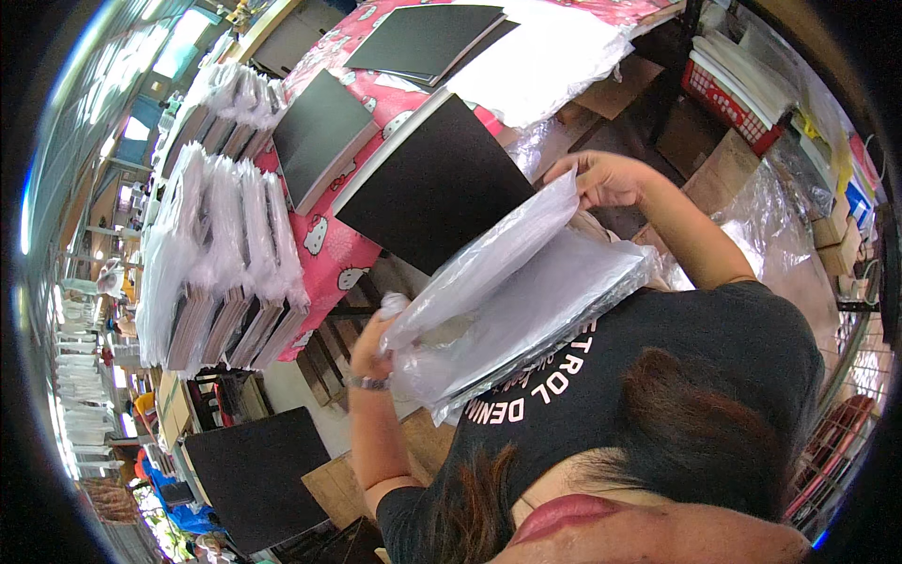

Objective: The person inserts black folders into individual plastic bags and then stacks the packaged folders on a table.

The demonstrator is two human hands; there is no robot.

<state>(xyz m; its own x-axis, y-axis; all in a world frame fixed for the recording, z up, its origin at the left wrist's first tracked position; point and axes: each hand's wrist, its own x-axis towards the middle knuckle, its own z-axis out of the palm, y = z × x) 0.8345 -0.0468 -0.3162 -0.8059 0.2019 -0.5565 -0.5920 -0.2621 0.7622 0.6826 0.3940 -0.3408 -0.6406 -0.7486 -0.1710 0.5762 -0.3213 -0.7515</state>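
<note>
A milky, translucent plastic bag (484,258) stretches between my two hands in front of my chest. My left hand (371,346), with a metal band at the wrist, is closed on its left end. My right hand (606,179) pinches the far right corner. Below it lies a pile of clear plastic bags (554,305) against my body, with dark edges showing underneath. Just beyond the bag a thick black-covered block with white page-like edges (437,179) rests at the table edge, partly hidden by the plastic.
A pink patterned cloth (324,235) covers the table. More black-covered blocks (324,136) and black boards (427,42) lie there beside a white sheet (554,61). Plastic-wrapped stacks (230,263) stand at left. A red basket (728,99) sits far right; a black chair seat (258,475) is lower left.
</note>
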